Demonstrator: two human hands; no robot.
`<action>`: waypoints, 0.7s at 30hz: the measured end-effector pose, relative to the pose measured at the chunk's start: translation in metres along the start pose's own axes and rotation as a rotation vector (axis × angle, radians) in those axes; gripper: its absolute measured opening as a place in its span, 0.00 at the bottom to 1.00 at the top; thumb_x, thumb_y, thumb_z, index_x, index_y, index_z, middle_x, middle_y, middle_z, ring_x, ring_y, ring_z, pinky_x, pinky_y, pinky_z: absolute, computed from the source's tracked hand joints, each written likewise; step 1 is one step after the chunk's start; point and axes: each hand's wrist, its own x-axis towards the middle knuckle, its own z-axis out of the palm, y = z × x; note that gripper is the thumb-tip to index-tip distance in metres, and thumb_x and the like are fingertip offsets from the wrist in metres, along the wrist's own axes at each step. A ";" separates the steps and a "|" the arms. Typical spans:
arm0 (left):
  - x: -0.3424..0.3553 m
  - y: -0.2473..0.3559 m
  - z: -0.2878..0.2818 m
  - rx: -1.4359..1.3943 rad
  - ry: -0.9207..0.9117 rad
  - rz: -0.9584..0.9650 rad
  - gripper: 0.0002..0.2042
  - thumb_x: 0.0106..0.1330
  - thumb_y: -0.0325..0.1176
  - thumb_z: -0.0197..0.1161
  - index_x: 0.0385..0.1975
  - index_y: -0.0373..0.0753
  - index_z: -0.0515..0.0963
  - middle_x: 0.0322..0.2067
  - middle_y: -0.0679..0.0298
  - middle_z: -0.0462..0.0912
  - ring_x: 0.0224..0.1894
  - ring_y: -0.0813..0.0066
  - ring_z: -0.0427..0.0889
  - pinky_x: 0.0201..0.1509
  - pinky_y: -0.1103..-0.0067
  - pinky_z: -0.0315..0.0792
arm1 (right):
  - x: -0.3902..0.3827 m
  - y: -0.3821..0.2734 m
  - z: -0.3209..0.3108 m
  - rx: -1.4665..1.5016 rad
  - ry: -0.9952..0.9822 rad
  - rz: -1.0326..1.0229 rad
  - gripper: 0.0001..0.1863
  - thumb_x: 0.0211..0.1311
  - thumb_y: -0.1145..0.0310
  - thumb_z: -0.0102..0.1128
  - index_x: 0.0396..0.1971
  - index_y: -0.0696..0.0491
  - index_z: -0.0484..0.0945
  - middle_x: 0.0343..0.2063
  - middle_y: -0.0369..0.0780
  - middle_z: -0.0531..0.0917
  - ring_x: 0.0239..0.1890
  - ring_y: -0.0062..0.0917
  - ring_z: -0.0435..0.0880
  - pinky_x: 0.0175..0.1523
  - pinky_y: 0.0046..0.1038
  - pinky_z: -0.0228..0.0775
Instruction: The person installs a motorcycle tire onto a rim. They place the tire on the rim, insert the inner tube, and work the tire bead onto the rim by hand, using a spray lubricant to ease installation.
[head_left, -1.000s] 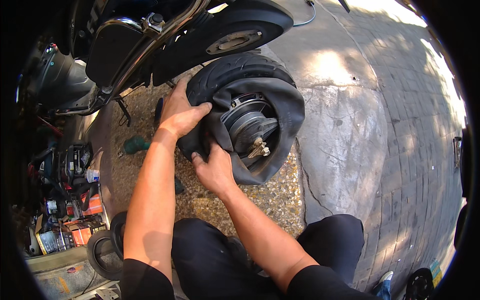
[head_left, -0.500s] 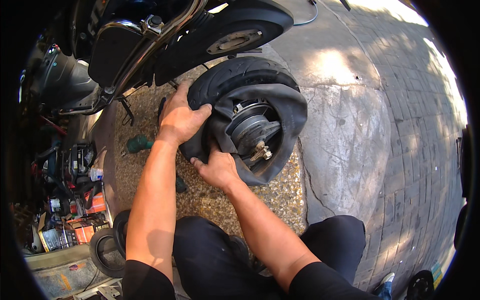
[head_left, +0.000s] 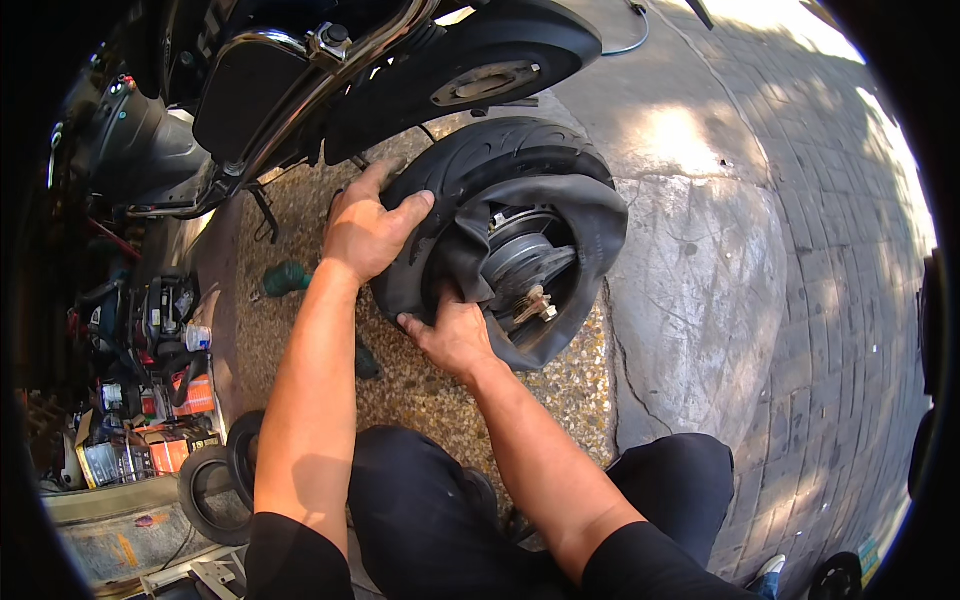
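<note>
A scooter wheel stands in front of me: a black tyre (head_left: 500,150) around a grey metal hub (head_left: 515,262), with a nut on the axle end (head_left: 538,306). Around the hub, a limp black inner tube (head_left: 601,225) bulges out of the tyre's near side, creased on its left. My left hand (head_left: 370,225) grips the tyre's upper left edge, thumb on the sidewall and fingers round the tread. Lower down, my right hand (head_left: 457,338) has its thumb on the tyre's outer edge. Its fingers reach inside beside the folded tube, where their tips are hidden.
A scooter (head_left: 290,100) with a chrome bar and another wheel looms just beyond the tyre. A dark green tool (head_left: 286,279) lies left on the pebbled slab. Boxes and tools (head_left: 150,430) crowd the far left, near two loose rings (head_left: 212,495). Brick paving (head_left: 840,330) spreads right.
The whole scene sits slightly farther right in the picture. Both hands keep nearly the same hold on the tyre, and the inner tube still bulges out.
</note>
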 end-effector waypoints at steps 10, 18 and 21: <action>-0.014 -0.032 0.019 -0.253 0.089 -0.118 0.39 0.57 0.44 0.72 0.66 0.29 0.70 0.61 0.37 0.77 0.65 0.46 0.76 0.69 0.66 0.68 | 0.010 0.001 -0.024 0.084 -0.068 -0.019 0.45 0.48 0.56 0.81 0.64 0.63 0.71 0.55 0.56 0.82 0.60 0.49 0.80 0.65 0.39 0.71; -0.020 -0.021 0.018 0.093 0.083 -0.133 0.45 0.53 0.43 0.75 0.70 0.31 0.62 0.64 0.37 0.72 0.66 0.42 0.72 0.71 0.62 0.66 | 0.013 -0.002 -0.027 0.321 -0.204 0.044 0.41 0.47 0.59 0.80 0.59 0.66 0.75 0.53 0.55 0.84 0.57 0.44 0.83 0.64 0.36 0.72; -0.016 -0.014 0.031 0.178 0.091 -0.109 0.48 0.52 0.42 0.77 0.71 0.31 0.59 0.65 0.38 0.70 0.67 0.42 0.71 0.71 0.61 0.66 | 0.023 0.022 -0.021 0.553 -0.213 0.060 0.40 0.48 0.62 0.80 0.60 0.66 0.75 0.52 0.53 0.85 0.56 0.40 0.83 0.63 0.33 0.72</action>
